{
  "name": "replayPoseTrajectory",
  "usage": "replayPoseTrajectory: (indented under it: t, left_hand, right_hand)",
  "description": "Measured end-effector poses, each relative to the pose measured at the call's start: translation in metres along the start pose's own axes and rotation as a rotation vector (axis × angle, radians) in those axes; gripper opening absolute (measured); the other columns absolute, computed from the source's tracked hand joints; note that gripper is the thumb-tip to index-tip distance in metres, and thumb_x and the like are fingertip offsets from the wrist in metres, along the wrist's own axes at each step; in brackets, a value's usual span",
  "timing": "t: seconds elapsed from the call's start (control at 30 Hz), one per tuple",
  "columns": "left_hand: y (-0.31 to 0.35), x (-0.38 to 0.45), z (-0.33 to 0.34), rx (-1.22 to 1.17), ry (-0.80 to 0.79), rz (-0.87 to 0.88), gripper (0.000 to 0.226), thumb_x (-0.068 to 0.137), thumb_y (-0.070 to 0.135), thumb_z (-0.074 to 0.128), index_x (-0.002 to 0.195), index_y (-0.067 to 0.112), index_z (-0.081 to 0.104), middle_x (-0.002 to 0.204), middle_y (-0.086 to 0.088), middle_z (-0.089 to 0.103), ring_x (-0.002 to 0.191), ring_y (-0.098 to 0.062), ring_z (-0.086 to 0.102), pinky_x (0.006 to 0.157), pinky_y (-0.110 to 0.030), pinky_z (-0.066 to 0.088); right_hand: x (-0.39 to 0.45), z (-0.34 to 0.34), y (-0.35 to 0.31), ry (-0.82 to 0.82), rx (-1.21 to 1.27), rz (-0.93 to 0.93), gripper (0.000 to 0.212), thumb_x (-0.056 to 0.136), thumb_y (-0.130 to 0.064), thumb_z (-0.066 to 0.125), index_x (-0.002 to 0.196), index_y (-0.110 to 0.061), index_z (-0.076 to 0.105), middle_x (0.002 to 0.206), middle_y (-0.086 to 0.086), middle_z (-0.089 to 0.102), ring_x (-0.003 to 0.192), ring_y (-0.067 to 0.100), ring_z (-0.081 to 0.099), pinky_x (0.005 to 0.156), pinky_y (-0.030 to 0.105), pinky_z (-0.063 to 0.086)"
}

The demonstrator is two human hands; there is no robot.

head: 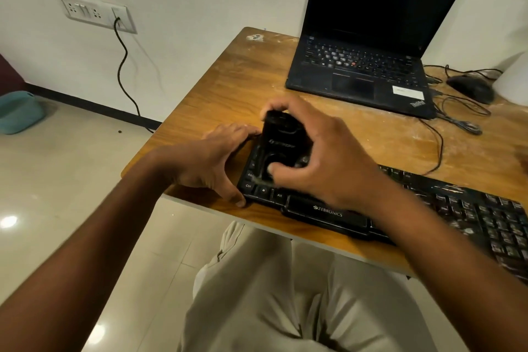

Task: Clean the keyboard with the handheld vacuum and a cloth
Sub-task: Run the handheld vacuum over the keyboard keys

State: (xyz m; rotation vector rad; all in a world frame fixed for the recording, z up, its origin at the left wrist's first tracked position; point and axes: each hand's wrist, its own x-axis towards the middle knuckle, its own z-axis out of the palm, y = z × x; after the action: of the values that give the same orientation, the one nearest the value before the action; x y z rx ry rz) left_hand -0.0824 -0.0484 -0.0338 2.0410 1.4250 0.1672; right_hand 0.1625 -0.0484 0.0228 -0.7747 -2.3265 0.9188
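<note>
Handheld vacuum in right hand grip — nose down on keyboard.

The right hand is curled, fingers and thumb gripping; the left hand is laid flat, fingers spread and straight.

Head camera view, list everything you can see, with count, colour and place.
keyboard: one, black, table's near edge
handheld vacuum: one, black, over keyboard's left end
laptop: one, black, open, table's far side
mouse: one, black, right of laptop
table: one, brown wood
wall socket: one, white, black cable plugged in
tub: one, teal, floor at left
left hand: steadies keyboard's left end
right hand: grips vacuum
</note>
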Motion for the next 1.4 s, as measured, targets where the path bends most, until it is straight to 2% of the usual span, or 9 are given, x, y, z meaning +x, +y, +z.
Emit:
replayPoseTrajectory:
  t: [0.13,0.3,0.47,0.6,0.73,0.87,1.0,1.2,1.4]
  left_hand:
    - [0.001,-0.002,0.001,-0.013,0.019,-0.021,0.102,0.059,0.044,0.093,0.137,0.045,0.027,0.11,0.046,0.026,0.111,0.015,0.03,0.097,-0.023,0.039]
    - [0.0,0.0,-0.001,-0.007,0.004,0.005,0.129,0.057,0.052,0.093,0.155,0.038,0.011,0.137,0.02,0.031,0.126,-0.006,0.029,0.111,-0.04,0.034]
    - [0.002,0.0,-0.003,-0.016,0.003,0.001,0.128,0.058,0.046,0.094,0.155,0.036,0.011,0.13,0.029,0.027,0.125,-0.002,0.025,0.114,-0.041,0.031]
    - [0.002,-0.003,-0.001,-0.013,0.0,0.003,0.113,0.061,0.044,0.092,0.148,0.039,0.021,0.114,0.046,0.022,0.112,0.008,0.024,0.11,-0.034,0.031]
    - [0.003,-0.003,-0.001,-0.012,0.006,-0.008,0.124,0.059,0.046,0.093,0.155,0.037,0.014,0.124,0.026,0.028,0.118,0.002,0.024,0.109,-0.035,0.031]
    - [0.004,-0.001,-0.002,-0.005,0.008,-0.005,0.13,0.058,0.047,0.094,0.155,0.038,0.009,0.134,0.024,0.027,0.125,-0.003,0.026,0.111,-0.035,0.032]
    - [0.005,-0.001,-0.002,0.001,0.007,-0.004,0.126,0.058,0.045,0.094,0.152,0.041,0.011,0.132,0.026,0.026,0.124,-0.001,0.026,0.109,-0.034,0.031]
    - [0.002,-0.002,-0.002,0.016,-0.005,-0.01,0.128,0.059,0.05,0.092,0.156,0.036,0.01,0.13,0.027,0.024,0.124,-0.002,0.023,0.113,-0.038,0.031]
    - [0.004,-0.001,-0.002,0.006,0.0,-0.009,0.133,0.057,0.048,0.094,0.156,0.039,0.006,0.136,0.025,0.024,0.128,-0.002,0.024,0.115,-0.04,0.03]
  right_hand:
    - [0.01,0.025,0.013,-0.052,-0.017,-0.026,0.059,0.082,-0.014,0.079,0.13,-0.03,0.049,0.102,-0.001,0.065,0.083,0.016,0.068,0.06,0.034,0.059]
    - [0.039,0.009,0.04,0.055,-0.145,0.007,0.06,0.079,-0.015,0.08,0.128,-0.029,0.05,0.094,-0.008,0.06,0.075,0.007,0.063,0.056,0.024,0.055]
    - [0.049,0.001,0.04,0.148,-0.122,0.025,0.06,0.078,-0.015,0.08,0.129,-0.027,0.049,0.104,0.001,0.061,0.082,0.014,0.066,0.058,0.033,0.058]
    - [0.028,0.016,0.022,0.004,0.04,-0.029,0.058,0.079,-0.011,0.081,0.127,-0.025,0.051,0.102,0.0,0.063,0.083,0.015,0.068,0.06,0.033,0.061]
    - [0.032,0.02,0.036,0.018,-0.024,-0.021,0.058,0.08,-0.013,0.08,0.128,-0.026,0.051,0.099,-0.001,0.064,0.081,0.014,0.067,0.06,0.032,0.059]
    - [0.057,0.007,0.054,0.125,-0.145,0.009,0.06,0.078,-0.015,0.08,0.128,-0.027,0.05,0.099,-0.002,0.061,0.08,0.013,0.065,0.057,0.024,0.055]
    - [0.055,-0.005,0.048,0.175,-0.104,0.037,0.059,0.079,-0.012,0.08,0.128,-0.027,0.05,0.1,-0.004,0.059,0.081,0.013,0.065,0.054,0.021,0.052]
    - [0.023,0.01,0.027,-0.058,-0.026,-0.047,0.058,0.082,-0.012,0.079,0.13,-0.028,0.05,0.1,-0.001,0.063,0.08,0.015,0.068,0.058,0.032,0.061]
    - [0.064,-0.003,0.063,0.097,-0.213,0.022,0.064,0.08,-0.016,0.08,0.132,-0.033,0.048,0.099,-0.001,0.061,0.081,0.013,0.064,0.057,0.026,0.056]
